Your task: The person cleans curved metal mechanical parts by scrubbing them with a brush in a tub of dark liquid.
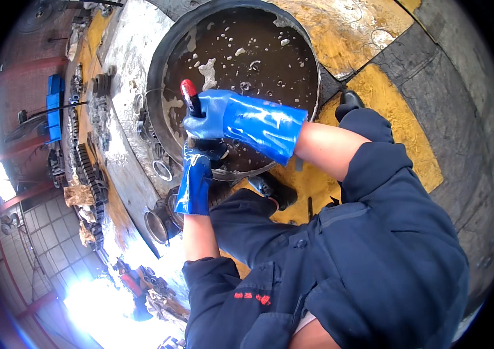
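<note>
Both of my hands wear long blue rubber gloves and are close together over the near left rim of a wide round tub (155, 70). In the tub is dark brown liquid with patches of foam. My right hand (209, 113) is closed around a black tool handle with a red end (189, 89), which sticks up past the thumb; its working end is hidden. Just below, my left hand (196, 166) is closed on a dark, wet-looking part (215, 150). The glove covers most of that part, so its kind is unclear.
Left of the tub, metal rings (162, 170) and a short metal cylinder (157, 225) lie on a worn bench-like surface. Farther left stand rows of dark metal parts and a blue bin (54, 109). Yellow boards (398, 116) and dark mats cover the floor by my shoes.
</note>
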The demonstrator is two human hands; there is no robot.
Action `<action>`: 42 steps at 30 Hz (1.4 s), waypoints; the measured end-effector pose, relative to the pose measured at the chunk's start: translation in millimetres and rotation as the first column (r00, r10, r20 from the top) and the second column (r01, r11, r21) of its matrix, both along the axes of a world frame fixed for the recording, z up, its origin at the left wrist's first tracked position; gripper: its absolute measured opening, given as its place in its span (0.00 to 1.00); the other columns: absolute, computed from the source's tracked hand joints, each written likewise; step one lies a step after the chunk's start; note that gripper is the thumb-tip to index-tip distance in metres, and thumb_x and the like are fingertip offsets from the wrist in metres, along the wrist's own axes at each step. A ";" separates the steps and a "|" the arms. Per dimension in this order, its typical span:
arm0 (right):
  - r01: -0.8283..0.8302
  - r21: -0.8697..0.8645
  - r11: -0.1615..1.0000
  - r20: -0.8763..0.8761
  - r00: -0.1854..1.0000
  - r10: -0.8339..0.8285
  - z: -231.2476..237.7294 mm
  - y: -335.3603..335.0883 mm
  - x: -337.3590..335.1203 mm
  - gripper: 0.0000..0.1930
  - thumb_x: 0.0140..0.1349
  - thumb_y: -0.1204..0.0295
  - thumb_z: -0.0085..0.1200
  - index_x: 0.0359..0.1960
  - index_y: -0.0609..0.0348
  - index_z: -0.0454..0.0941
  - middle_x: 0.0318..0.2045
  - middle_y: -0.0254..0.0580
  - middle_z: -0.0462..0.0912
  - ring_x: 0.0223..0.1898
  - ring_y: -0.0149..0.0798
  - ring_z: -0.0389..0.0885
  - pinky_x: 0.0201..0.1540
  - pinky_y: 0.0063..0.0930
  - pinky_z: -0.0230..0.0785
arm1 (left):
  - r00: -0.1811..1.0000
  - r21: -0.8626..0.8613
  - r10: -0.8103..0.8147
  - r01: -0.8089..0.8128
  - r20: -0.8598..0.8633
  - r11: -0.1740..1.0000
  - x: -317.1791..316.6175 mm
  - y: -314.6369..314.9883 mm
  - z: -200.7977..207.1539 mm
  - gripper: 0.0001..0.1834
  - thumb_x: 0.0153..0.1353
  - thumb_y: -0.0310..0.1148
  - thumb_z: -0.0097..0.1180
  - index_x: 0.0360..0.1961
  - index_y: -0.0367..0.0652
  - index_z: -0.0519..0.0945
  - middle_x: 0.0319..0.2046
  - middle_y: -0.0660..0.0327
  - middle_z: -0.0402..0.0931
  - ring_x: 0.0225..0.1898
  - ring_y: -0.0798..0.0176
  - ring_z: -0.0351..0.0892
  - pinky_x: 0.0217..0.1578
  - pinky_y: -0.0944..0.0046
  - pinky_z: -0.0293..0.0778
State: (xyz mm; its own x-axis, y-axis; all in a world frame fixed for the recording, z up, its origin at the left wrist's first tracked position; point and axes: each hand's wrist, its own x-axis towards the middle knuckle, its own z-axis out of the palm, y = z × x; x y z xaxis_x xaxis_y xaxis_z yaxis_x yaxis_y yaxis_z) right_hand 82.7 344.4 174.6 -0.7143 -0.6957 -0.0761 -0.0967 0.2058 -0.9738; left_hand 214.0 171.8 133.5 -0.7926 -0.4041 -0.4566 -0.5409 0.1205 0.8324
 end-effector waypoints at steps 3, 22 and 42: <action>0.049 -0.020 0.999 0.159 0.986 -0.046 -18.9 13.5 -25.8 0.21 0.64 0.48 0.60 0.39 0.53 0.89 0.31 0.45 0.90 0.33 0.42 0.88 0.44 0.35 0.79 | 1.000 0.131 0.024 -0.022 -0.017 0.991 -5.1 13.2 15.6 0.31 0.50 0.11 0.71 0.59 0.35 0.82 0.43 0.55 0.88 0.39 0.59 0.88 0.42 0.60 0.86; 0.354 0.349 0.868 0.158 0.891 -0.427 -85.7 26.1 -73.2 0.23 0.65 0.56 0.57 0.53 0.61 0.87 0.47 0.61 0.89 0.53 0.58 0.88 0.58 0.44 0.79 | 0.996 0.019 0.036 -0.035 -0.078 0.999 -11.6 -16.8 10.6 0.20 0.54 0.18 0.70 0.50 0.40 0.85 0.33 0.65 0.83 0.33 0.65 0.81 0.40 0.66 0.78; 0.411 0.204 0.888 0.394 0.796 -0.459 -114.9 17.4 -79.3 0.22 0.62 0.58 0.61 0.51 0.61 0.88 0.50 0.61 0.89 0.53 0.57 0.89 0.56 0.43 0.79 | 0.999 -0.047 -0.003 0.001 -0.039 0.999 -7.7 -16.2 5.3 0.14 0.59 0.22 0.69 0.47 0.41 0.84 0.31 0.64 0.82 0.31 0.65 0.80 0.35 0.64 0.75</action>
